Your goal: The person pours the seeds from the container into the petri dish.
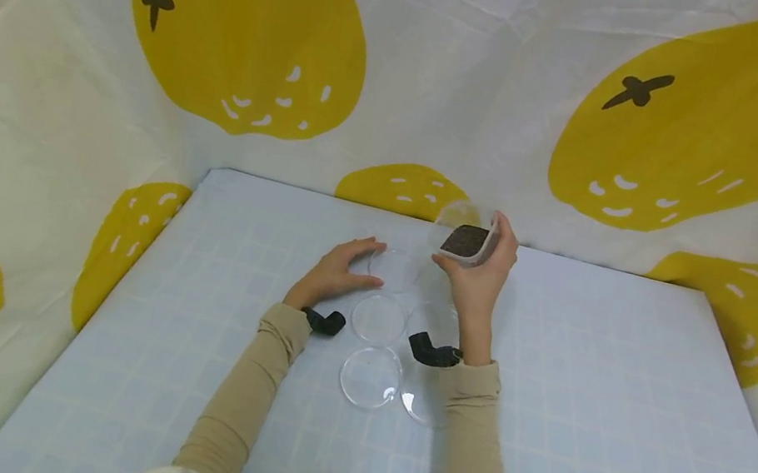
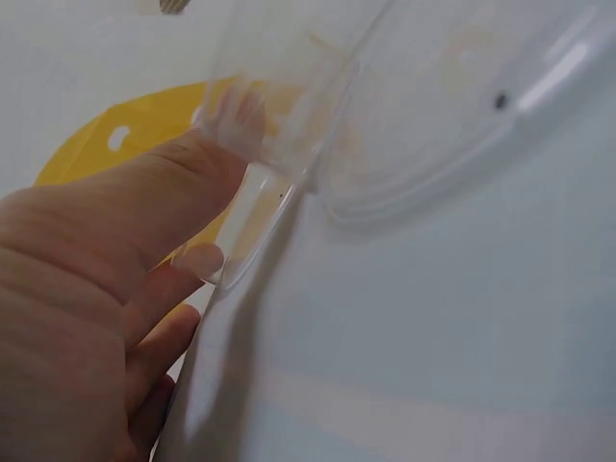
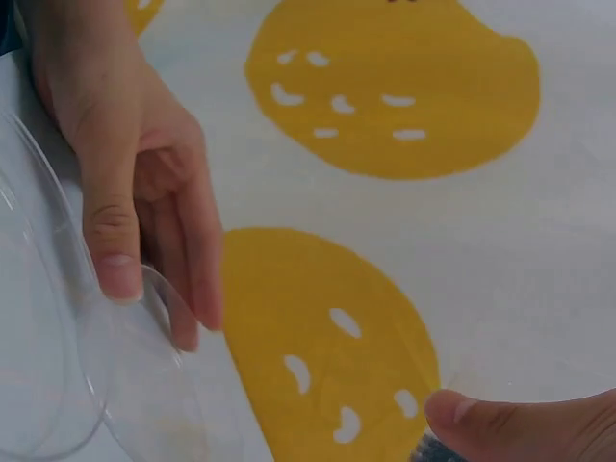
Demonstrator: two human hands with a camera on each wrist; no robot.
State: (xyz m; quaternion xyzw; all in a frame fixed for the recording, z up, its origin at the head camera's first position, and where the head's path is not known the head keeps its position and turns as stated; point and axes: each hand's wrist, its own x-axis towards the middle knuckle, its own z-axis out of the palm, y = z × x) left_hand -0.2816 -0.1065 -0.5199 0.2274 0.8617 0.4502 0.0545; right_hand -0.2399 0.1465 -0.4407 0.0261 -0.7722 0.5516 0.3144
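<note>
My right hand [image 1: 482, 276] holds a small clear plastic box [image 1: 492, 244] above the back of the table, tilted to the left. Dark brown, fine-grained material [image 1: 465, 241] fills much of it. In the right wrist view only the thumb [image 3: 520, 423] of that hand shows, with a dark edge of the contents below it. My left hand [image 1: 336, 271] grips the rim of a clear petri dish [image 1: 393, 271] between thumb and fingers, at the back of the left column. A dark speck [image 2: 500, 100] lies in a clear dish seen in the left wrist view.
Two more clear dishes [image 1: 379, 319] [image 1: 371, 376] line up toward me. Another dish [image 1: 422, 400] is partly covered by my right forearm. A round clear piece [image 1: 455, 212] shows behind the box. Grid-patterned cloth covers the table [image 1: 585, 408]; a fruit-print curtain [image 1: 454, 72] hangs behind.
</note>
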